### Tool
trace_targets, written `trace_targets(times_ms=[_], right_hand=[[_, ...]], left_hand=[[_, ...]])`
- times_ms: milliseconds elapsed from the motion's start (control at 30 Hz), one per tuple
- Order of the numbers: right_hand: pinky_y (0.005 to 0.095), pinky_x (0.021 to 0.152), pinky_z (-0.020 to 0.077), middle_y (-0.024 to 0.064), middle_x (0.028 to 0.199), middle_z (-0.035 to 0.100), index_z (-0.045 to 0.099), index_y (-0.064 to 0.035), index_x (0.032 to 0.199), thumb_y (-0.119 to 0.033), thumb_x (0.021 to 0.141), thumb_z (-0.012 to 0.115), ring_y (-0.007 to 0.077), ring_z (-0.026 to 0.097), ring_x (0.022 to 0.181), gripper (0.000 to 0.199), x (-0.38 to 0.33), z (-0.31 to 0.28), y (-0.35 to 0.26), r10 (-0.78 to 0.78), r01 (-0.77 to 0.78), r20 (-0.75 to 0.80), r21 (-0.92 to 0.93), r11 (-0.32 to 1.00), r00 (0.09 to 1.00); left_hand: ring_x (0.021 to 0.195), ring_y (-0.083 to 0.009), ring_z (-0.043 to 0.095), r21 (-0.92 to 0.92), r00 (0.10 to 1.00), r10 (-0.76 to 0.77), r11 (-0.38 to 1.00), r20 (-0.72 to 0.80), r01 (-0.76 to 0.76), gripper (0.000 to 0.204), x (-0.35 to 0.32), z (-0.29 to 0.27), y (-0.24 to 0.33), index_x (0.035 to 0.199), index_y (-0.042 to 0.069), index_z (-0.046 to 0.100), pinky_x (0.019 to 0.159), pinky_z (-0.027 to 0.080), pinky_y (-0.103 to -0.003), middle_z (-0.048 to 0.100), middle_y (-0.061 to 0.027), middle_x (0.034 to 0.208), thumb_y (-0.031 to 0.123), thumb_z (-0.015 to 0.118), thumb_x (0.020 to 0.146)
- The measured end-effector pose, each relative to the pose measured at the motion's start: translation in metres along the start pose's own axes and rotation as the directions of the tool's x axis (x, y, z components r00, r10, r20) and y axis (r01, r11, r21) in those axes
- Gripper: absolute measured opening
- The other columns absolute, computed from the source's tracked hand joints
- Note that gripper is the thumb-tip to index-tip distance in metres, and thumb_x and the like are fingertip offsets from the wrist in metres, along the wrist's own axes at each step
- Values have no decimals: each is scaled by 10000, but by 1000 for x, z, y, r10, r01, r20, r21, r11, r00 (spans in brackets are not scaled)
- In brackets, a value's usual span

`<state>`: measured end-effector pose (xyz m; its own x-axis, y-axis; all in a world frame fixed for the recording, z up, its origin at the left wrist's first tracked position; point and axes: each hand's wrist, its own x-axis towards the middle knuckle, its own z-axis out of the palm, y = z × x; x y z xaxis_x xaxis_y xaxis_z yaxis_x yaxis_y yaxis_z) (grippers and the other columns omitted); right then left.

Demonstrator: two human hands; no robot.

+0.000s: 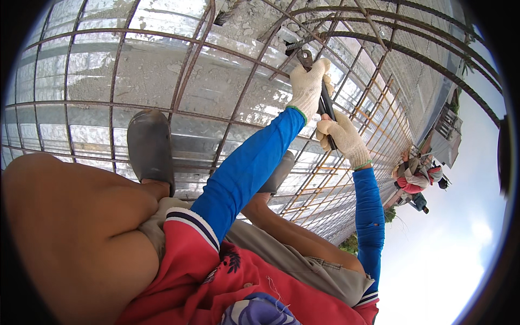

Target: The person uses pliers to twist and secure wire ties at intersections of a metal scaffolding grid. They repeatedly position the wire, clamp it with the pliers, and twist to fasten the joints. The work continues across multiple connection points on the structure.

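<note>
White knitted work gloves cover both hands, and blue sleeves run up to them. My left hand (pixel 307 86) is closed around the upper part of a pair of pincers (pixel 325 104), close behind their dark, rounded metal head. Lower down, my right hand (pixel 345 138) is wrapped around the black handles. The jaws rest by a crossing of the steel rebar mesh (pixel 260 60), near the thick curved bars. Whether the jaws grip a wire is too small to tell.
Corrugated metal decking (pixel 146 81) with grey debris lies beneath the mesh. My dark shoes (pixel 150 146) stand on the grid. Thick ribbed rebars (pixel 433 62) arch across the upper right. Another person (pixel 417 176) crouches at the far right, beside a building (pixel 444 135).
</note>
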<state>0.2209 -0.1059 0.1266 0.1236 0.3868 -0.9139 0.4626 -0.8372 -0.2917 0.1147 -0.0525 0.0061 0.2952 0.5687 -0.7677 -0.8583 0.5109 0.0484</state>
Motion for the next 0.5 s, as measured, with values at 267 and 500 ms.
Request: trace_targets(times_ms=[267,500], right_hand=[[257,595,486,-44,816,560,579,-48,1035,-217,943,729,74,606,744,244,-7,14,-12,-160,117,-126,-296,948,979],[251,512,436,-58,739,507,570,-14,1110,-89,935,683,59,519,601,221,-1,28,0,-59,61,-88,19,998,994]], left_hand=[[562,-195,647,-64,999,-16,998,35,19,350,1,-8,1,936,42,642,536,564,-344,669,-83,728,314,860,910],[554,-182,613,-28,1000,-7,1000,-8,7,353,1,-6,2,907,64,621,523,551,-341,638,-64,716,326,857,921]])
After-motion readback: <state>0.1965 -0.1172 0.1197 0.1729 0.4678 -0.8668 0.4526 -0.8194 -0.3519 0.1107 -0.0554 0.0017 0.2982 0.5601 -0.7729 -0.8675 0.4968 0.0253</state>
